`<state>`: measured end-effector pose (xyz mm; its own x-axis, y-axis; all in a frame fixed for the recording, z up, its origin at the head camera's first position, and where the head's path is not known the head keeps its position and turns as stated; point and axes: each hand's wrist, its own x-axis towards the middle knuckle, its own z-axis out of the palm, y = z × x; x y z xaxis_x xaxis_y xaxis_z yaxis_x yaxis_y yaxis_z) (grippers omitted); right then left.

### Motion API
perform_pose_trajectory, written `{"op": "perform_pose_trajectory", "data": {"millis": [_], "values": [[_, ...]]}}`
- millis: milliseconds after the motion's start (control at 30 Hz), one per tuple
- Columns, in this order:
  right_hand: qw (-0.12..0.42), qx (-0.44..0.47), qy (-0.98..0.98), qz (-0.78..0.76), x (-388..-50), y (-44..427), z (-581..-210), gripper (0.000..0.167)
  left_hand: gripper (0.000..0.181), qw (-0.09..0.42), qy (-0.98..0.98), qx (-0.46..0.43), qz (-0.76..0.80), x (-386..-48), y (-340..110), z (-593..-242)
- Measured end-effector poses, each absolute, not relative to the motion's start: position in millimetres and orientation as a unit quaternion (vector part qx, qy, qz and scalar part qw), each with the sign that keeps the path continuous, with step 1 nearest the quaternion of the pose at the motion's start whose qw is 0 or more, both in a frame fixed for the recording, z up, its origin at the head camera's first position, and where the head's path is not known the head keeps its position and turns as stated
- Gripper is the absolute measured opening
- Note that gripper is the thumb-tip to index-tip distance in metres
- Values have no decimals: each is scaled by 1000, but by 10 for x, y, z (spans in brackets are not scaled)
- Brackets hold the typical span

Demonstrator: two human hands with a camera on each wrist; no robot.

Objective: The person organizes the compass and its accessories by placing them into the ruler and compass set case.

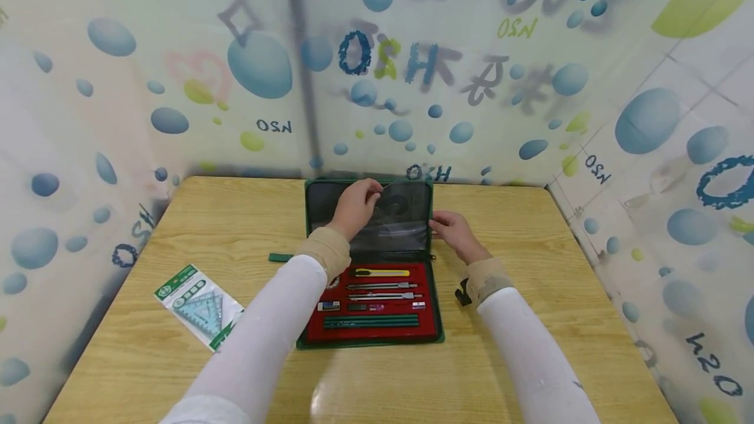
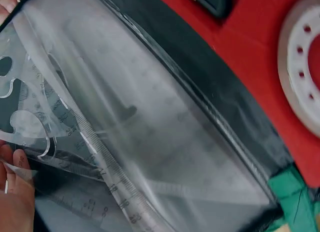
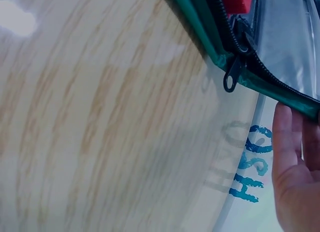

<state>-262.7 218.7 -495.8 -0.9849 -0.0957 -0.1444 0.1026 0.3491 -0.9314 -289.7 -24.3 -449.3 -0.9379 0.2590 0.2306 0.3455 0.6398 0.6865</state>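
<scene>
A green zip case (image 1: 440, 326) lies open on the table with its lid raised. My left hand (image 1: 356, 205) pinches the upper edge of the clear plastic pocket (image 2: 165, 127) inside the lid. Clear rulers and a curved drawing template (image 2: 30, 124) show at the pocket. My right hand (image 1: 456, 234) grips the lid's right edge, near the black zipper pull (image 3: 231, 77). In the red tray (image 1: 377, 337) lie a yellow utility knife (image 1: 381, 273), two metal compasses (image 1: 383, 296), an eraser (image 1: 328, 306), a sharpener (image 1: 418, 305) and green pencils (image 1: 371, 322). A white tape roll (image 2: 297, 67) is partly hidden.
A clear packet of set squares (image 1: 203, 306) lies left of the case, partly behind my left forearm. The case's green strap (image 1: 280, 257) sticks out to the left. A patterned wall covering (image 1: 365, 129) stands behind the wooden table (image 1: 530, 345).
</scene>
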Motion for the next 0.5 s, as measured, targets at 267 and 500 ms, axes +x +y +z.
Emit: {"op": "perform_pose_trajectory", "data": {"millis": [267,500], "values": [[83,-6,813,-577,-2639,2194,-4979,30,17,83,-898,-177,-394,-2892,-238,-4529],[85,-14,811,-579,-2661,2205,-5007,30,16,75,-905,-208,-363,-2963,-324,-4527]]}}
